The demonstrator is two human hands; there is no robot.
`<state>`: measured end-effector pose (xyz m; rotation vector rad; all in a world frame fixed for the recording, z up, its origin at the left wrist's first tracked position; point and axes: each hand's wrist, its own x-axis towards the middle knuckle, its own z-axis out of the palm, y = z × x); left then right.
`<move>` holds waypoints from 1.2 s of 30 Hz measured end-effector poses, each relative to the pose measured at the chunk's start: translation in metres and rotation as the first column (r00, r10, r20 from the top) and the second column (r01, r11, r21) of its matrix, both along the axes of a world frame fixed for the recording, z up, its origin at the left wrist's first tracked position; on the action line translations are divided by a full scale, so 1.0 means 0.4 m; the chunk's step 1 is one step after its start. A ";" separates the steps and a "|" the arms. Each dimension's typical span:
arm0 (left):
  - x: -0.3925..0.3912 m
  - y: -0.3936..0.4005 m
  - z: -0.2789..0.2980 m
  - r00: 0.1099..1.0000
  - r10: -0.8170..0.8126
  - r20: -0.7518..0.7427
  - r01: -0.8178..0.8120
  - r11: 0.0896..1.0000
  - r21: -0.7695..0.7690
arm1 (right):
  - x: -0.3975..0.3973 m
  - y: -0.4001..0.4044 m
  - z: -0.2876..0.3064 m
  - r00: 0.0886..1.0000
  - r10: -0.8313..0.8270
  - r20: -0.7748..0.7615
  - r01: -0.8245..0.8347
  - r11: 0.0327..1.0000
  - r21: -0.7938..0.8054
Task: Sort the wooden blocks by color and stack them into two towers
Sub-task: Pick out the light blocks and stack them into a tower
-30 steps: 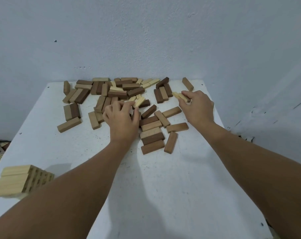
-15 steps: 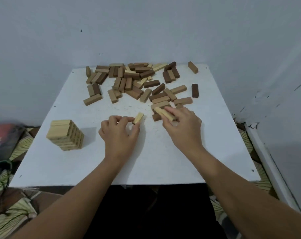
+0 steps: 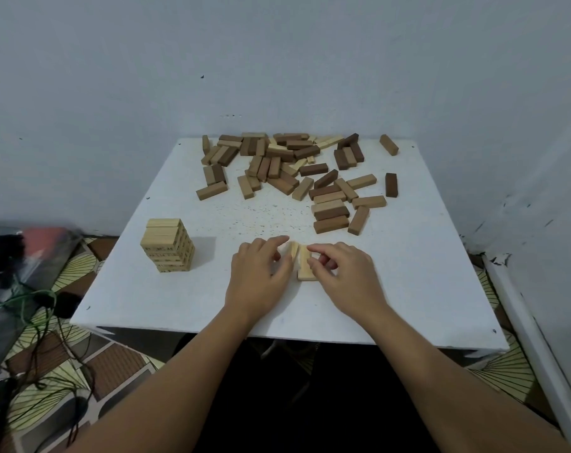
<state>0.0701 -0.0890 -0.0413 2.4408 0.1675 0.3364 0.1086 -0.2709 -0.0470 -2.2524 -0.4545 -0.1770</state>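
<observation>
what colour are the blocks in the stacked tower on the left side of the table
Pale, light wood throughout the tower, with small dark markings on the block sides. The head view shows it.

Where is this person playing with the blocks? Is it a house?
Probably a room at home, though I can't be sure. A small white table sits in a corner of plain painted walls, with a patterned floor and loose cables beside it.

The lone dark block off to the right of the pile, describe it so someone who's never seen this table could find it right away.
Start at the white table and find the loose pile of blocks along its far edge by the wall. Look just off the pile's right side: the dark block lies alone on bare tabletop, pointing away from the person. Unlike its neighbours, it touches no other block and is deep brown, not tan.
</observation>
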 end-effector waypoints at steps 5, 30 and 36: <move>0.008 0.004 -0.016 1.000 0.004 0.018 -0.004 1.000 0.019 | 0.003 -0.008 -0.009 0.989 -0.147 0.031 0.146 0.988 0.046; 0.014 0.004 -0.018 0.999 0.035 0.034 -0.035 0.999 0.011 | -0.013 -0.012 0.005 0.983 -0.180 -0.038 0.176 0.979 -0.103; 0.012 0.003 -0.019 0.999 0.031 0.041 -0.030 1.000 -0.007 | 0.001 -0.010 0.004 0.940 -0.337 -0.055 0.337 0.941 0.000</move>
